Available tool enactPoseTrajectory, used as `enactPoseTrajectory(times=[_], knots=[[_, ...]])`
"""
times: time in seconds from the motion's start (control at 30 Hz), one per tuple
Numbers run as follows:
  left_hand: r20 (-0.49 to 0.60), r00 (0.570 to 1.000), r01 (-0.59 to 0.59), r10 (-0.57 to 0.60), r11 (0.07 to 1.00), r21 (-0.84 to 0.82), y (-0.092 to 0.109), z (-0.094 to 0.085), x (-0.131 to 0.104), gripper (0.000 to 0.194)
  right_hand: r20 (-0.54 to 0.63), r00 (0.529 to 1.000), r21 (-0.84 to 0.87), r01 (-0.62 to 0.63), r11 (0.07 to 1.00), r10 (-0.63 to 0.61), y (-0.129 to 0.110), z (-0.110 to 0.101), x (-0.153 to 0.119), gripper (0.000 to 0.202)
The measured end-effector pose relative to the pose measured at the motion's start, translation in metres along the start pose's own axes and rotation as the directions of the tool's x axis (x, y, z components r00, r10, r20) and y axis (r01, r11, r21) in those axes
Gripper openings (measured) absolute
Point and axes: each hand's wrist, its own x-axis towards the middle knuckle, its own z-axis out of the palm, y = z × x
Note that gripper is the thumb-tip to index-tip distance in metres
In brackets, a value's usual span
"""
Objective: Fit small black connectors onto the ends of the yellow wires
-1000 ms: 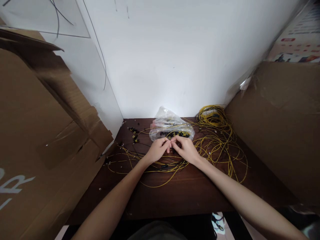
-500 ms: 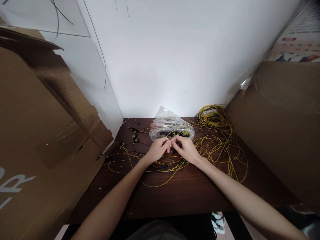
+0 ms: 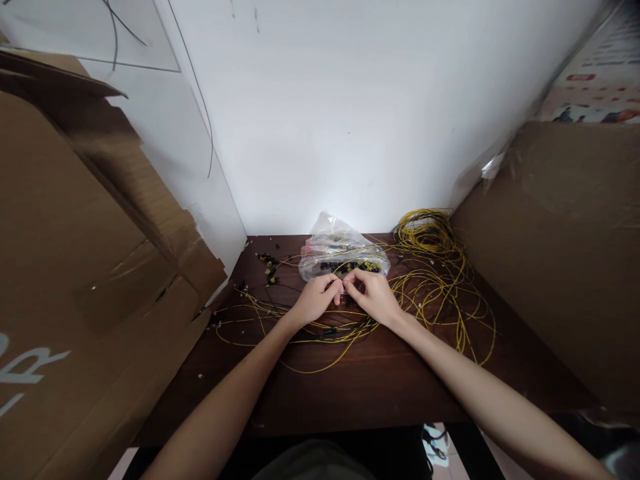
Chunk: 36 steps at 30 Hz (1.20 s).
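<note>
My left hand [image 3: 317, 298] is closed in a pinch in front of the clear plastic bag, and a thin yellow cable [image 3: 336, 268] runs into its fingertips. Facing it, almost touching, my right hand [image 3: 371, 295] also pinches; whatever sits between its fingers is too small to make out. Small black and yellow parts [image 3: 357, 267] fill the front of the plastic bag [image 3: 327, 230], just beyond both hands. Loops of yellow cable [image 3: 320, 371] pass beneath my wrists, with a small black piece [image 3: 330, 331] among them.
Coiled yellow cables [image 3: 425, 233] lie at the back right of the dark wooden table [image 3: 360, 393], looser loops in front. Several black connectors [image 3: 271, 270] and white bits are scattered left of the bag. Cardboard boxes [image 3: 65, 220] [image 3: 560, 253] flank both sides; a white wall [image 3: 320, 120] rises behind.
The right fingertips have drawn very slightly apart from the left ones. Otherwise the hands, bag and cables stay in place.
</note>
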Motion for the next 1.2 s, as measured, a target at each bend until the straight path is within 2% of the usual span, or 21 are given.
enactPoseTrajectory(times=[0.17, 0.3, 0.5, 0.93, 1.2], knots=[[0.011, 1.000, -0.022, 0.022, 1.000, 0.009, -0.0014, 0.0002, 0.0005, 0.029, -0.064, 0.997, -0.039, -0.042, 0.998, 0.039, 0.0019, -0.0038, 0.0018, 0.012], [0.016, 1.000, -0.015, 0.015, 1.000, 0.008, -0.0024, 0.0003, 0.0004, 0.028, -0.087, 0.996, -0.019, -0.004, 1.000, 0.002, 0.0026, -0.0046, 0.0022, 0.011], [-0.015, 0.998, -0.064, 0.064, 0.998, 0.007, -0.0040, 0.0006, 0.0003, 0.031, -0.057, 0.995, 0.027, 0.081, 0.996, -0.079, 0.0010, 0.0015, -0.0004, 0.012], [0.002, 1.000, -0.023, 0.023, 1.000, 0.019, 0.0031, -0.0006, -0.0019, 0.035, -0.019, 0.998, 0.028, 0.067, 0.997, -0.067, -0.0002, 0.0011, -0.0016, 0.013], [0.000, 0.999, -0.041, 0.041, 0.999, 0.024, 0.0020, -0.0009, -0.0019, 0.035, -0.022, 0.998, 0.024, 0.056, 0.998, -0.056, 0.0001, 0.0013, -0.0016, 0.013]])
